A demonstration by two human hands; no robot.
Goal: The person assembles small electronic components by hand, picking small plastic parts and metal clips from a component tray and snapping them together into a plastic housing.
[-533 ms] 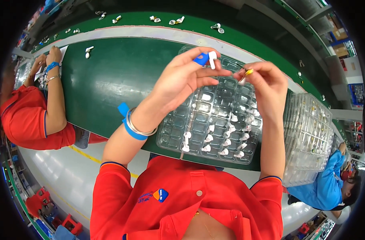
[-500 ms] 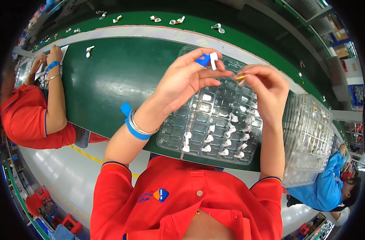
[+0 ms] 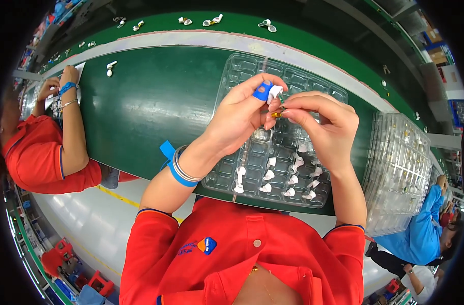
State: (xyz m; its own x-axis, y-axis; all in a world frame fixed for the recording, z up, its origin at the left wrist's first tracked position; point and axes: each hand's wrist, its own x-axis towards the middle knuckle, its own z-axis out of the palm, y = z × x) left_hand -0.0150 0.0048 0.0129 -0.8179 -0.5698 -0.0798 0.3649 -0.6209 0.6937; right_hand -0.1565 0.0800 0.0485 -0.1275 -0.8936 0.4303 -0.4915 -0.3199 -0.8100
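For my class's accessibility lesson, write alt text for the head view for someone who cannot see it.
A person's left hand holds a small white part, and the right hand pinches a tiny gold-coloured piece close by, above a clear compartment tray holding white pieces. The tray lies on a green table, left of stacked clear trays.

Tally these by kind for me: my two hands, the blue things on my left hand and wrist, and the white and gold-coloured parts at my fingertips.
Hands: 2, left hand and right hand
Blue finger sleeve: 1
Blue wrist strap: 1
White earbud part: 1
Gold-coloured part: 1
Total: 6
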